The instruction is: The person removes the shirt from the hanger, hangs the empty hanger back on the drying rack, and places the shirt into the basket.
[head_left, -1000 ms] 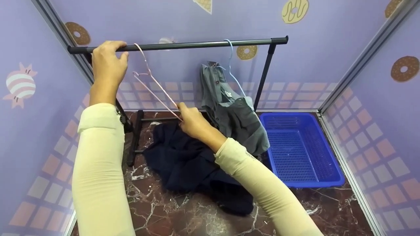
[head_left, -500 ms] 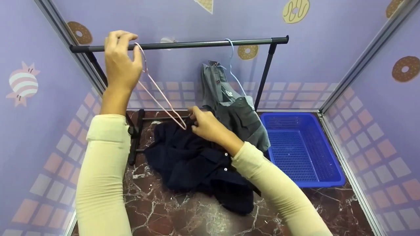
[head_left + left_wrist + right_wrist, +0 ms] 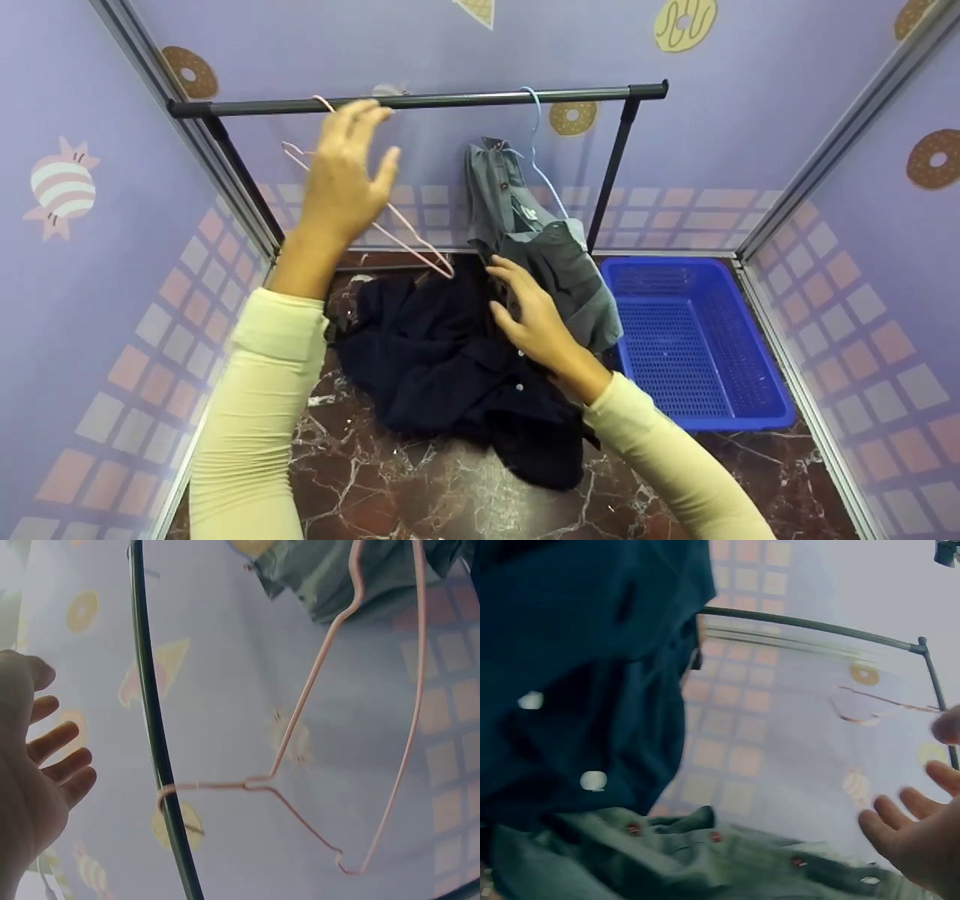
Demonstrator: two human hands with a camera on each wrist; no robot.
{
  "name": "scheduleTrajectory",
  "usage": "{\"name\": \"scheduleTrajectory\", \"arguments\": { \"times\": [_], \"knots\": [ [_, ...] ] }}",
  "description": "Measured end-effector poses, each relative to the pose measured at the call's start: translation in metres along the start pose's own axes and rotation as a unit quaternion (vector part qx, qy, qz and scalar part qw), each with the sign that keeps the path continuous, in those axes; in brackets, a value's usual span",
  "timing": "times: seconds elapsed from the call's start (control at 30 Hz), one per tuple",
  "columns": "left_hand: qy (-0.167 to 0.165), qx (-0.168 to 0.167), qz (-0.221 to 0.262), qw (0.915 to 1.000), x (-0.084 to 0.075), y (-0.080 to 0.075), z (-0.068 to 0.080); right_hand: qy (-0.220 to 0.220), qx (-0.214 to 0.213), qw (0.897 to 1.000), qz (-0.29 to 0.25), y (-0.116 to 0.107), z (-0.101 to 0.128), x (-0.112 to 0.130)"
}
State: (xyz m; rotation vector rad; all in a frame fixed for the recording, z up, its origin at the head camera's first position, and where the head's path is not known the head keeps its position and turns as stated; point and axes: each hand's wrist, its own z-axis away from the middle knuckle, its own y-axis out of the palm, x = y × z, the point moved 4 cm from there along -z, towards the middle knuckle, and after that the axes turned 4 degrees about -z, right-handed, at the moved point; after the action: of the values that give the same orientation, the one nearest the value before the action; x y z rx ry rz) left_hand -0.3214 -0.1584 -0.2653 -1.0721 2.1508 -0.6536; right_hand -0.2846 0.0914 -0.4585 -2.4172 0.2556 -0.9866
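A bare pink hanger hangs by its hook from the dark rail. My left hand is raised in front of it, fingers spread, covering part of the hanger in the head view. In the left wrist view that hand is apart from both rail and hanger. A navy garment with white buttons lies crumpled on the floor. Over its right side hovers my right hand, fingers loose and holding nothing. Just beyond hangs a grey-green shirt on a blue hanger, tilted, one shoulder higher.
To the right of the rack, a blue plastic basket stands on the dark marbled floor. Purple patterned walls enclose the left, back and right sides. The rack's right post rises behind the shirt.
My right hand has let go of the pink hanger and moved right and down over the navy garment. My left hand has left the rail, shifting right. The hanger has swung rightward.
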Motion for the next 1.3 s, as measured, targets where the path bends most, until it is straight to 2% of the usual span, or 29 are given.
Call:
{"name": "scheduleTrajectory", "arguments": {
  "times": [0.13,0.27,0.57,0.73,0.9,1.0,1.1,1.3],
  "knots": [
    [0.012,0.064,-0.01,0.9978,-0.015,0.017,0.006,-0.013,-0.028,0.999,-0.016,-0.002,0.022,-0.009],
    [0.03,0.111,-0.004,0.9934,-0.027,0.036,0.014,-0.009,-0.027,0.999,-0.022,0.0,0.04,-0.017],
    [0.014,0.166,0.027,0.9856,-0.037,0.076,0.037,0.024,0.022,0.999,-0.016,0.005,0.071,-0.037],
    [0.03,0.204,0.042,0.9777,-0.045,0.104,0.049,0.052,0.025,0.998,-0.016,0.005,0.089,-0.05],
    [0.013,0.24,0.048,0.9694,-0.049,0.125,0.063,0.067,0.022,0.997,-0.025,0.008,0.105,-0.061],
    [0.0,0.25,0.047,0.967,-0.049,0.135,0.074,0.083,0.021,0.996,-0.034,0.008,0.112,-0.065],
    [-0.007,0.247,0.041,0.9682,-0.045,0.143,0.086,0.098,0.02,0.995,-0.027,0.008,0.118,-0.068],
    [-0.026,0.21,0.04,0.9766,-0.033,0.155,0.109,0.084,0.031,0.996,0.004,0.009,0.13,-0.069]
  ]
}}
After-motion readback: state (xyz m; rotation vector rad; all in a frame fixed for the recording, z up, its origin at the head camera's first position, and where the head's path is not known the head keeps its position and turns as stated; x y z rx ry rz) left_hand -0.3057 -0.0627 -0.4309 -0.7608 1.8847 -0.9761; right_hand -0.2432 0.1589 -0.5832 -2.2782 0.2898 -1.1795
